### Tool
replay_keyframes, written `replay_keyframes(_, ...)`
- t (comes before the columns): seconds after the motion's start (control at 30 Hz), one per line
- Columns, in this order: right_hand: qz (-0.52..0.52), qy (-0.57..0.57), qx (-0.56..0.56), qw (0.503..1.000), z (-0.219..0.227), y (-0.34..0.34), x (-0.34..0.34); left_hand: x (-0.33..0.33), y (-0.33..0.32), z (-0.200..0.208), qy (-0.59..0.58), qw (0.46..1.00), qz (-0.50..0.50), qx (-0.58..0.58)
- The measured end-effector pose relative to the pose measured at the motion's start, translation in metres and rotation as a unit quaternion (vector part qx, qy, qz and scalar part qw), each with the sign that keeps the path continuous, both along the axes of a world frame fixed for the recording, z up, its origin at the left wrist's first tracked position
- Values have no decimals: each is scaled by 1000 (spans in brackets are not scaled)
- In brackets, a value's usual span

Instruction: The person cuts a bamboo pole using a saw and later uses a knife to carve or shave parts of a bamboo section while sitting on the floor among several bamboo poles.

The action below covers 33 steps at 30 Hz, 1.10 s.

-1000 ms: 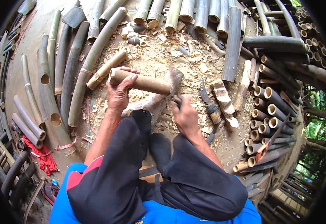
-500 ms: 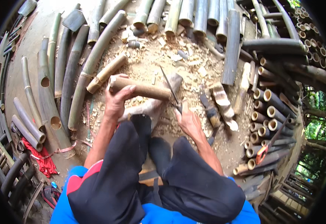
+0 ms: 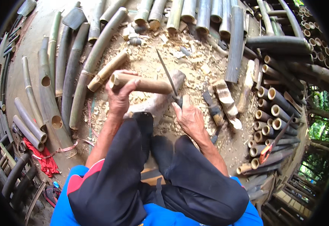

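Note:
My left hand is wrapped round a short brown bamboo tube, near its left end. That end shows its hollow opening. In my right hand is the dark handle of a long knife, its narrow blade slanting up and to the left. The blade crosses by the tube's right end; whether it touches the bamboo I cannot tell. Beneath the tube lies a pale wooden log, partly hidden by the tube and my leg. Behind my left hand rests another short bamboo piece.
Wood shavings cover the ground ahead. Long bamboo poles lie at the left and far side. Stacked bamboo tubes stand at the right, with an orange-handled saw on them. A dark-wrapped tool lies right of my right hand. Red cord lies left.
The tube has turned slightly, showing more of its left opening. The knife's tip has moved up and left, and my right hand has shifted slightly.

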State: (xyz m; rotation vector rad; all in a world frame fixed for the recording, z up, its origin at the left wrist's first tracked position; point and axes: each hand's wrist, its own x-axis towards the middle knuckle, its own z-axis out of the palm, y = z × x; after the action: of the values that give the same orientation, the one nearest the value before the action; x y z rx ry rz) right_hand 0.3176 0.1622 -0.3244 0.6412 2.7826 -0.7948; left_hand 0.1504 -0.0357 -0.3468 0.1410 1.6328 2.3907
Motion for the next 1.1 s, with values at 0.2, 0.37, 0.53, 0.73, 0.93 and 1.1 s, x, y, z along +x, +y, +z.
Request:
replay_keyframes(0.2,6,368,-64,928,25,-10,1,4,9,5,-25,999,27,11)
replay_keyframes(0.37,-3,59,52,997,-40,27,2,7,24,14,11,1000,1,-21)
replay_keyframes(0.53,-7,162,-95,982,49,-11,-14,-9,-21,7,-42,993,-99,-56)
replay_keyframes(0.73,-21,35,-7,999,-19,11,5,-6,-4,14,-56,990,-124,-43)
replay_keyframes(0.93,-13,179,-81,980,52,-14,-8,10,3,-3,-81,995,66,-3)
replay_keyframes(1.1,-27,27,14,999,-22,3,1,12,21,10,-42,998,53,-17)
